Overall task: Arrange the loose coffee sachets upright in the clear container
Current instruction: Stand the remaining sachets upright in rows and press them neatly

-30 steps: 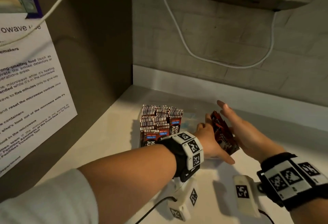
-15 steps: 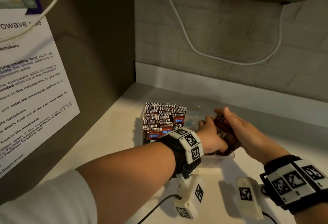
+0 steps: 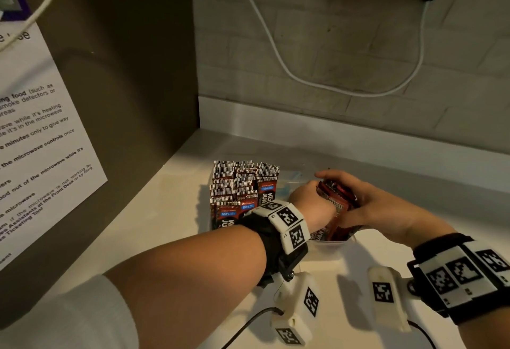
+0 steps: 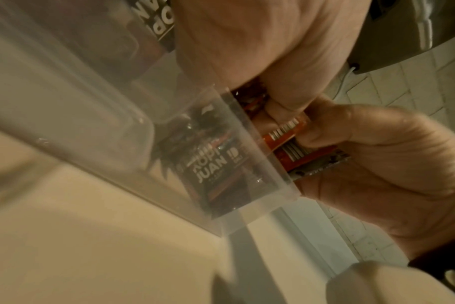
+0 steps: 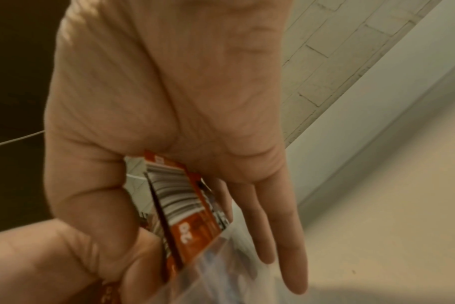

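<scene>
Clear container (image 3: 329, 243) sits near the worktop's (image 3: 176, 205) back-left corner; its left part is already packed with upright sachets (image 3: 237, 183), and no loose ones show on the worktop, so I judge the task well past half. The remaining bundle of sachets (image 3: 335, 196) is partly down in the container's right end, slightly tilted. Left hand (image 3: 311, 205) curls its fingers onto the bundle's near side; right hand (image 3: 383, 210) clasps the far side, thumb pinching, outer fingers (image 5: 281, 236) extended.

glossy foil sachets (image 3: 335, 196), clear smooth plastic container (image 4: 249, 164), matt counter (image 3: 165, 210)
</scene>
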Available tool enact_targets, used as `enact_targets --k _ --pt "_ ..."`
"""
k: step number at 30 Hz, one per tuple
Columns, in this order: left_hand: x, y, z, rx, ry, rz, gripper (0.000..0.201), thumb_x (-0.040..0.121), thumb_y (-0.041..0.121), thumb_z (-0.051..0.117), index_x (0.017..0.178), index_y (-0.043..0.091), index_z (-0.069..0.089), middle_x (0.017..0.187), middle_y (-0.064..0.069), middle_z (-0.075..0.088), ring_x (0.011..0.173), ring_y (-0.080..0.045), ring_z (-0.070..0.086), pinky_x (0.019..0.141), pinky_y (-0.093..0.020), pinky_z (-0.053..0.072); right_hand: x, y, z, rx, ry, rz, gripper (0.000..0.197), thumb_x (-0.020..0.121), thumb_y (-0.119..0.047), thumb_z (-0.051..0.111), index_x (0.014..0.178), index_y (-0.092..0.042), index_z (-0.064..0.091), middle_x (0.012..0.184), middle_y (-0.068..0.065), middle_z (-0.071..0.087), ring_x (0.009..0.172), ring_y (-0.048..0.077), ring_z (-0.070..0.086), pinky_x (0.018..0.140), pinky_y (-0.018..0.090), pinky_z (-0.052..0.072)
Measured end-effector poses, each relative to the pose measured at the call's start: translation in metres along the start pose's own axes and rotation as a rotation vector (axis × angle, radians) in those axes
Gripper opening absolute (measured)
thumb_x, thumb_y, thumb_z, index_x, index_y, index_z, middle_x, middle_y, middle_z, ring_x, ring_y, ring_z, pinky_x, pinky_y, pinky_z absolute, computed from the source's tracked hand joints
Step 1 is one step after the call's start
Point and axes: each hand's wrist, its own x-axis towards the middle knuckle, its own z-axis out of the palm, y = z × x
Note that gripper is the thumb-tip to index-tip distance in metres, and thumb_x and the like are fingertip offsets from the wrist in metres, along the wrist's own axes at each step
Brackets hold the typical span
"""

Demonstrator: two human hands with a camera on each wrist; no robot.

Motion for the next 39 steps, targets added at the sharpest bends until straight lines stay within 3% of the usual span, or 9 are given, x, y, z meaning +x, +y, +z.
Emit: enact_targets --k 3,8,12,19,23,31,35,37,39 --pt "0.001 -0.001 -0.001 -0.046 0.035 -0.007 0.038 0.086 0.008 0.056 0.122 0.022 0.053 0.111 -0.006 0.064 0.103 -0.026 0.062 0.093 -0.045 0.052 0.0 0.001 0.0 -0.007 0.013 0.02 0.072 0.075 0.017 0.053 0.119 -0.04 0.055 0.112 0.005 0.063 0.097 0.028 0.067 0.082 0.05 0.057" --pt "-0.002 -0.001 0.001 -0.024 -0.029 0.018 0.051 0.073 0.004 0.069 0.12 0.02 0.057 0.113 -0.005 0.066 0.105 -0.026 0.062 0.094 -0.045 0.052 0.001 0.002 0.004 0.02 0.033 -0.002 0.075 0.06 0.004 0.069 0.122 -0.036 0.052 0.109 0.008 0.066 0.092 0.022 0.068 0.076 0.04 0.058" --pt "-0.001 -0.001 0.001 -0.009 -0.116 0.034 0.051 0.064 0.001 0.073 0.111 0.019 0.065 0.108 -0.008 0.07 0.103 -0.029 0.065 0.093 -0.046 0.053 0.001 0.003 0.005 0.006 0.014 -0.005 0.08 0.053 0.0 0.066 0.125 -0.028 0.049 0.109 0.009 0.065 0.093 0.022 0.067 0.073 0.032 0.055" --pt "-0.004 -0.004 -0.009 -0.161 -0.056 0.007 0.038 0.059 0.0 0.062 0.086 0.027 0.06 0.085 -0.004 0.065 0.086 -0.028 0.062 0.085 -0.043 0.055 -0.002 0.004 0.003 -0.042 0.045 -0.004 0.065 0.061 0.008 0.064 0.119 -0.019 0.052 0.103 0.01 0.067 0.086 0.018 0.069 0.071 0.03 0.057" --pt "-0.007 -0.002 -0.012 -0.205 -0.014 -0.012 0.036 0.063 -0.004 0.059 0.082 0.027 0.059 0.094 -0.008 0.068 0.096 -0.031 0.064 0.088 -0.049 0.055 -0.002 0.003 0.005 -0.066 0.06 0.0 0.06 0.066 0.01 0.063 0.118 -0.018 0.052 0.1 0.01 0.068 0.08 0.017 0.069 0.068 0.03 0.058" --pt "-0.012 0.007 -0.017 -0.288 0.047 0.031 0.037 0.064 -0.002 0.06 0.087 0.028 0.058 0.097 -0.007 0.068 0.096 -0.03 0.065 0.087 -0.05 0.055 -0.003 -0.002 0.002 -0.109 0.117 -0.009 0.069 0.068 -0.003 0.075 0.126 -0.028 0.048 0.115 0.007 0.062 0.097 0.022 0.065 0.076 0.033 0.056" --pt "-0.019 0.022 -0.029 -0.391 0.062 0.097 0.036 0.067 -0.006 0.06 0.087 0.024 0.059 0.089 -0.004 0.066 0.094 -0.028 0.064 0.087 -0.047 0.055 -0.013 -0.018 -0.002 -0.131 0.414 -0.193 0.063 0.075 0.001 0.071 0.122 -0.035 0.048 0.132 -0.008 0.048 0.115 0.016 0.049 0.081 0.024 0.044" --pt "-0.024 0.032 -0.039 -0.507 0.054 0.108 0.035 0.07 -0.012 0.057 0.084 0.02 0.058 0.078 -0.007 0.063 0.083 -0.03 0.064 0.079 -0.045 0.055 -0.019 -0.03 0.0 -0.075 0.505 -0.297 0.065 0.075 0.002 0.07 0.123 -0.034 0.047 0.132 -0.013 0.048 0.125 0.014 0.044 0.087 0.024 0.037" --pt "-0.031 0.041 -0.051 -0.627 0.04 0.122 0.03 0.075 -0.015 0.053 0.083 0.014 0.055 0.07 -0.01 0.059 0.067 -0.027 0.061 0.068 -0.041 0.055 -0.022 -0.042 0.01 -0.108 0.477 -0.332 0.071 0.074 0.0 0.071 0.132 -0.029 0.042 0.134 -0.011 0.047 0.126 0.01 0.042 0.086 0.015 0.037"
